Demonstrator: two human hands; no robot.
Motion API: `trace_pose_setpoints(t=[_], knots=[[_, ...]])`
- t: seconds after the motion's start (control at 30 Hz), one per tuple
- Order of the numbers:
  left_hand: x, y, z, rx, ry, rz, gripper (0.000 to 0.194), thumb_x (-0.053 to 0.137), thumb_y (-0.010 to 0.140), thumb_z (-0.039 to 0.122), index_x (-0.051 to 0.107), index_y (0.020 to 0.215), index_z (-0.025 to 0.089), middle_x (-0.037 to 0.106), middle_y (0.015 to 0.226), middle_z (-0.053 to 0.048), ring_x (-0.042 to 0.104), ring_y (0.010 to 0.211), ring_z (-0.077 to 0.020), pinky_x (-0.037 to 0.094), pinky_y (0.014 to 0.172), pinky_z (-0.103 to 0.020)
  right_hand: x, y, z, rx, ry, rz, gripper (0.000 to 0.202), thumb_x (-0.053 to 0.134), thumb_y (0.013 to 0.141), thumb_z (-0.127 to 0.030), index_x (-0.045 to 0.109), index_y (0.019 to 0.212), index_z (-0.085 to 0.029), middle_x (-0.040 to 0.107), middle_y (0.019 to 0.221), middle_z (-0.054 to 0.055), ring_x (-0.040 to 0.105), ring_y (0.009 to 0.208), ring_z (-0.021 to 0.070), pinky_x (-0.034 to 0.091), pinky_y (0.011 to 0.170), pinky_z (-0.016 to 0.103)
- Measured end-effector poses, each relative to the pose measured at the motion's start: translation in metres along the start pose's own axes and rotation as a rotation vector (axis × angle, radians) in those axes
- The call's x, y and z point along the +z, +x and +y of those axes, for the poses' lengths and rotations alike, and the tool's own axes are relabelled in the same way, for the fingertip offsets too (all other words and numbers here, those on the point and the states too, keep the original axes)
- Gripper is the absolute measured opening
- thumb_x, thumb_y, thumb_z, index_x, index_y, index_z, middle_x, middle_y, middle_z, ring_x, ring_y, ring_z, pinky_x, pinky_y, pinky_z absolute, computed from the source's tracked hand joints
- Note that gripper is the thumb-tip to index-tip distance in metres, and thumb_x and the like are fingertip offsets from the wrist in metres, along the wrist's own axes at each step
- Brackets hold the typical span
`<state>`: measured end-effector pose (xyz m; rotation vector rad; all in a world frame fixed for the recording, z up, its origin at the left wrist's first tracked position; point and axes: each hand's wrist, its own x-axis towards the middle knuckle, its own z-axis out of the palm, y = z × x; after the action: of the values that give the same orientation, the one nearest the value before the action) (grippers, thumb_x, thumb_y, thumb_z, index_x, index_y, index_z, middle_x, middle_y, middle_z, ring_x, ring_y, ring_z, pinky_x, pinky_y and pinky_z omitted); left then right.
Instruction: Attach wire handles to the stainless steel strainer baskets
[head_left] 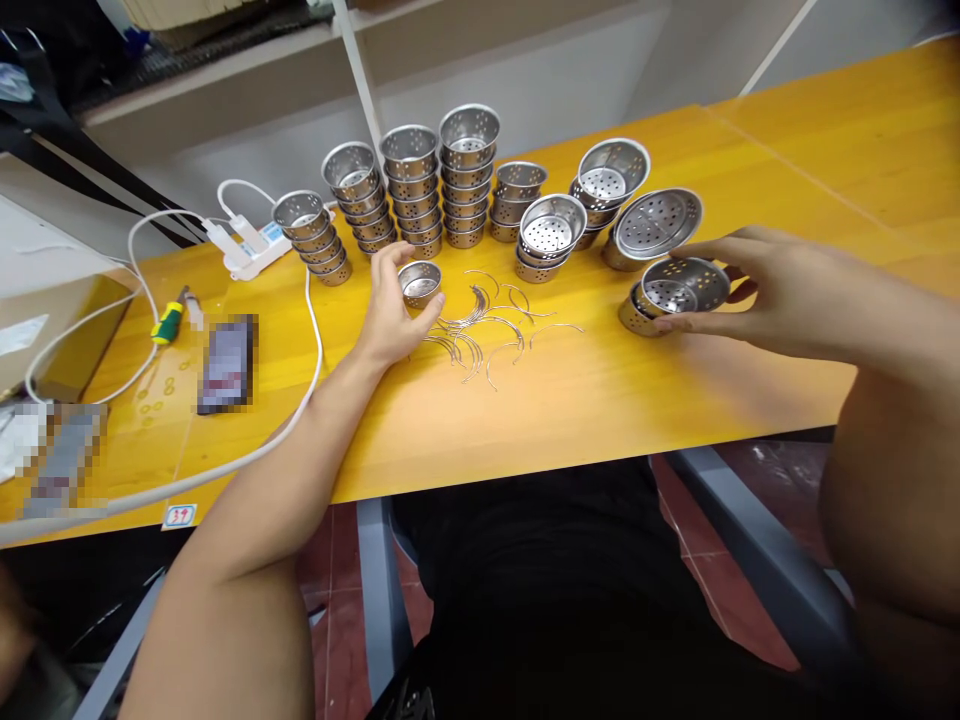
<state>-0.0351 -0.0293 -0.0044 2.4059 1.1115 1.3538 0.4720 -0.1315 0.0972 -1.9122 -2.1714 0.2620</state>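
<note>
My left hand (391, 312) is curled around a small perforated metal cup (420, 286) that stands on the table, thumb at its near side and fingers at its far left. At the right, my right hand (761, 290) grips the rim of another perforated metal cup (684, 287). That cup tilts, its base partly in or against a lower cup (637, 316). Thin curved metal wires (480, 325) lie loosely between my hands. Behind them stand several stacks of the same cups, one tall stack (466, 180) among them. A wide tilted cup (658, 224) tops the stack nearest my right hand.
A power strip (255, 250) with white plugs lies at the back left, and its white cable (319, 340) runs across the table toward the front left. A green-yellow screwdriver (169, 322), a blurred phone-like object (227, 365) and small rings (169, 385) lie at the left.
</note>
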Motion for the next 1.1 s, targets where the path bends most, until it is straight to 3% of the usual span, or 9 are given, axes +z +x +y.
trace_pose_setpoints(t=[0.07,0.23,0.37,0.57,0.73,0.83,0.9,1.0,1.1], knots=[[0.001,-0.001,-0.002,-0.035,0.001,0.001,0.096,0.085,0.103,0.086,0.043,0.171,0.034,0.053,0.175,-0.019,0.060,0.169,-0.0424,0.049,0.152,-0.072,0.008,0.002,-0.002,-0.039,0.013,0.033,0.121,0.068,0.084,-0.116,0.079,0.168,-0.030,0.079,0.145,0.024,0.080,0.115,0.0440,0.065,0.101,0.060],[0.000,-0.004,-0.007,-0.136,0.000,-0.004,0.101,0.099,0.095,0.072,0.043,0.168,0.032,0.050,0.175,-0.019,0.055,0.173,-0.0444,0.048,0.152,-0.072,0.029,0.008,-0.027,-0.209,0.034,0.119,0.100,0.078,0.102,-0.083,0.069,0.180,-0.022,0.071,0.167,0.029,0.080,0.136,0.0500,0.067,0.115,0.065],[-0.002,-0.006,-0.011,-0.175,0.014,-0.035,0.100,0.104,0.091,0.058,0.044,0.166,0.030,0.048,0.177,-0.021,0.051,0.177,-0.0463,0.044,0.154,-0.073,0.035,0.012,-0.052,-0.225,-0.102,0.144,0.087,0.077,0.109,-0.069,0.067,0.180,-0.020,0.063,0.177,0.030,0.082,0.132,0.0527,0.072,0.102,0.068],[-0.002,-0.006,-0.013,-0.283,0.025,-0.031,0.094,0.105,0.090,0.043,0.047,0.162,0.026,0.056,0.170,-0.021,0.060,0.169,-0.0450,0.047,0.152,-0.073,0.035,0.026,-0.067,-0.215,-0.212,0.145,0.065,0.078,0.111,-0.063,0.075,0.155,-0.016,0.065,0.170,0.031,0.082,0.115,0.0490,0.073,0.086,0.063],[-0.001,-0.007,-0.010,-0.388,0.015,-0.045,0.093,0.103,0.087,0.034,0.046,0.161,0.026,0.059,0.171,-0.024,0.068,0.163,-0.0454,0.056,0.143,-0.073,0.033,0.030,-0.080,-0.375,-0.130,0.345,0.055,0.078,0.112,-0.060,0.077,0.145,-0.016,0.071,0.159,0.033,0.075,0.140,0.0538,0.065,0.119,0.073],[-0.001,-0.006,-0.007,-0.419,-0.007,-0.086,0.094,0.100,0.088,0.028,0.043,0.162,0.027,0.061,0.173,-0.025,0.071,0.162,-0.0445,0.055,0.144,-0.074,0.037,0.030,-0.096,-0.528,-0.050,0.443,0.040,0.068,0.120,-0.055,0.080,0.141,-0.023,0.077,0.152,0.029,0.076,0.139,0.0505,0.062,0.121,0.072],[-0.001,-0.006,-0.006,-0.429,-0.015,-0.100,0.096,0.101,0.087,0.027,0.041,0.162,0.026,0.063,0.173,-0.026,0.071,0.164,-0.0445,0.055,0.145,-0.073,0.042,0.031,-0.110,-0.680,-0.003,0.409,0.037,0.062,0.124,-0.051,0.081,0.141,-0.023,0.078,0.150,0.027,0.077,0.136,0.0484,0.063,0.118,0.070],[-0.002,-0.005,-0.006,-0.420,-0.019,-0.085,0.101,0.103,0.085,0.027,0.041,0.164,0.027,0.062,0.174,-0.024,0.069,0.166,-0.0440,0.056,0.145,-0.071,0.053,0.036,-0.136,-0.903,0.049,0.236,0.042,0.059,0.126,-0.049,0.081,0.144,-0.019,0.078,0.150,0.026,0.077,0.133,0.0455,0.065,0.114,0.065],[-0.003,-0.004,-0.009,-0.371,-0.010,-0.042,0.106,0.105,0.081,0.025,0.043,0.167,0.028,0.059,0.173,-0.021,0.067,0.166,-0.0432,0.055,0.147,-0.068,0.062,0.045,-0.162,-0.916,0.039,0.074,0.043,0.061,0.124,-0.048,0.082,0.147,-0.019,0.076,0.153,0.026,0.076,0.131,0.0463,0.063,0.116,0.067]])
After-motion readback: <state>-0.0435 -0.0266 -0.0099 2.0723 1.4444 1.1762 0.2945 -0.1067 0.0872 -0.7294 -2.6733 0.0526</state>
